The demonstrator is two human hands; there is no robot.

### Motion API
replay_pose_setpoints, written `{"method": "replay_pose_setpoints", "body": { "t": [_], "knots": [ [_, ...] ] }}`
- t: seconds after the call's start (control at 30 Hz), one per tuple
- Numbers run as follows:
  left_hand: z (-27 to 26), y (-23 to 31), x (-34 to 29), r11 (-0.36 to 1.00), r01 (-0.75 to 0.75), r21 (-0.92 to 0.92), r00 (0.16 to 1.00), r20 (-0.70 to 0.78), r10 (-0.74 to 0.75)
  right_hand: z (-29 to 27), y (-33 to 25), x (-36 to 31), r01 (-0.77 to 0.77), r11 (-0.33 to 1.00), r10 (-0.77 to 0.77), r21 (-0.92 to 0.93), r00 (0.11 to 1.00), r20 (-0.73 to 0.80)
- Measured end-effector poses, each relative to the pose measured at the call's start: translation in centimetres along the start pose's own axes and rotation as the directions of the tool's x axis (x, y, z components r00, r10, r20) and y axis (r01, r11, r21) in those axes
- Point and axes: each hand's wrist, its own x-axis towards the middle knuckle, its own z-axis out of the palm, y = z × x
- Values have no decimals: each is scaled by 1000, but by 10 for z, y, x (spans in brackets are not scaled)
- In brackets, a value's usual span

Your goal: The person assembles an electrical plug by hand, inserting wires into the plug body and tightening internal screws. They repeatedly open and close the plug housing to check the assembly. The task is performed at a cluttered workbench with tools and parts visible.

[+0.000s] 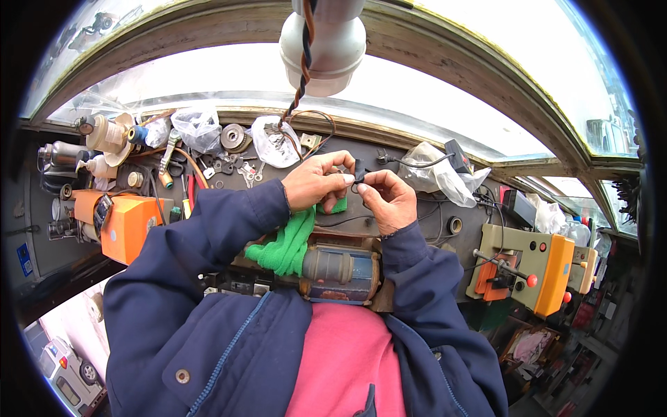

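Both my hands meet over the workbench, fingertips close together. My left hand [316, 184] pinches a small black piece [359, 169] between thumb and forefinger; its exact kind is too small to make out. From the other side, the thumb and fingertips of my right hand [390, 201] close on the lower end of the same piece. Under my left wrist a green cloth [288, 243] is draped, partly hidden by my hand and sleeve. Nearer my body sits a motor-like machine [340, 274] with a rounded body.
Key-cutting-type machines stand at both sides, one orange [128, 226], one beige and orange [524, 267]. Loose keys [226, 165], a white plastic bag [276, 141] and a clear bag [438, 174] lie at the back. Twisted wires [306, 59] hang beside a white pipe [323, 52].
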Motion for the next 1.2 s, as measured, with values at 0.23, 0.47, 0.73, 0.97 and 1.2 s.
{"method": "replay_pose_setpoints", "body": {
  "t": [0.23, 0.47, 0.73, 0.97, 1.2],
  "knots": [
    [1, -3, 1, 997, 0, 81, 998, -57, 5, 1, -1, -1, -6, 997, 1, -79, 998, -57],
    [5, 3, -2, 864, -220, 453, 961, -50, 271, 2, -3, -1, -23, 998, 19, -51, 997, -74],
    [10, 9, -5, 706, -301, 641, 898, -59, 437, 0, 1, 0, -30, 996, 24, -85, 997, -72],
    [7, 5, -3, 780, -318, 539, 911, -53, 409, -1, 4, 0, 15, 999, -15, -41, 1000, -4],
    [7, 5, -4, 682, -354, 640, 885, -7, 466, -1, 2, -1, 9, 999, -9, -42, 1000, -16]
  ]
}}
